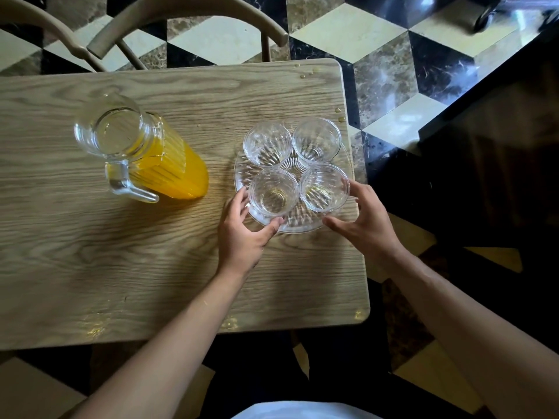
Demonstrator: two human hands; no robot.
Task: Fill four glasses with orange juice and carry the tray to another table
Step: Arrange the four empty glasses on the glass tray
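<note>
The clear glass tray (290,226) is hard to trace: its ribbed surface shows only between and around the glasses, and its far rim blends into the wood grain. Whether the two nearer glasses hold a trace of liquid or just a yellowish reflection cannot be told. The table's (121,252) left side runs out of the picture, and the chairs beyond its far edge are cut off at the top.

There are four glasses, all upright on the tray in a two-by-two cluster near the table's right edge: far-left glass (267,145), far-right glass (316,140), near-left glass (273,193), near-right glass (324,188). None holds any visible fill of juice. One glass pitcher (142,152), partly filled with orange juice, stands well apart toward the left half of the table, its handle toward the near edge. Two chair backs (187,13) show past the far edge. A few droplets sit near the far right corner (305,74).

The left hand (245,234) lies at the tray's near-left rim, fingers curled around the edge beside the near-left glass, thumb on the near rim. The right hand (363,219) is at the tray's near-right rim, fingers spread and loosely bent beside the near-right glass, thumb pointing along the near rim; it grips nothing firmly that I can see.
</note>
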